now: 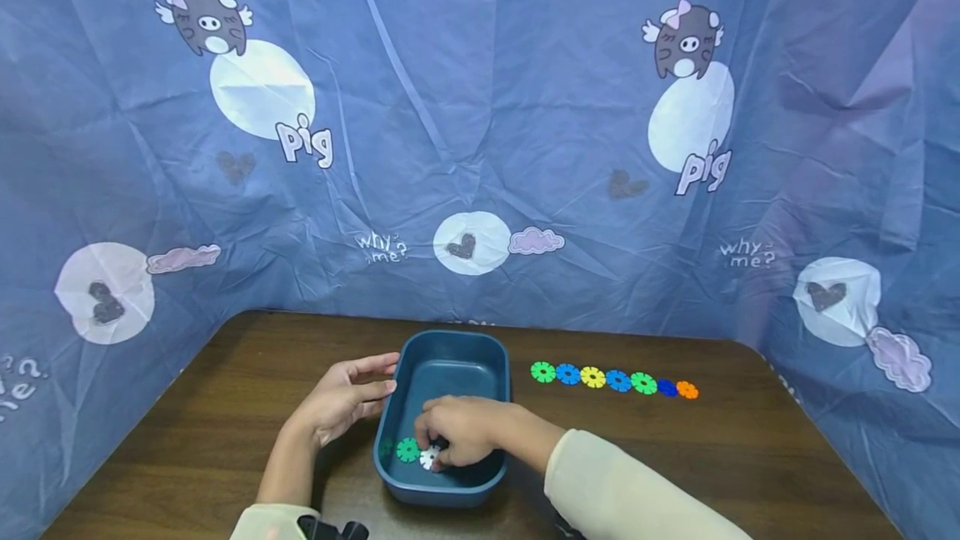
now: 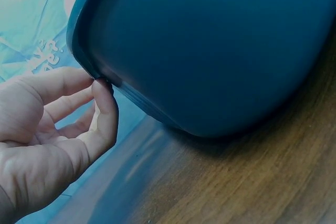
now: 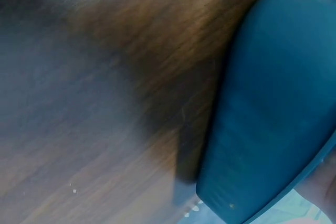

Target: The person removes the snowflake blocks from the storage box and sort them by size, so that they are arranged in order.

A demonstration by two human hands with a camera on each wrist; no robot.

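Note:
A dark blue rectangular box stands on the table, its inside facing up. At its left rim, my left hand holds the edge; the left wrist view shows the thumb and forefinger meeting at the rim. My right hand reaches into the near end of the box, its curled fingers pinching a white notched plastic disc. Beside that disc, a green notched disc lies inside. Something dark shows under the right fingers, too hidden to tell. The right wrist view catches the box's outer wall, not the fingertips.
Right of the box, several notched discs form a row on the wooden table: a green one at the left end, then blue, yellow, blue, green, dark blue, and an orange one last. A blue printed cloth hangs behind the table.

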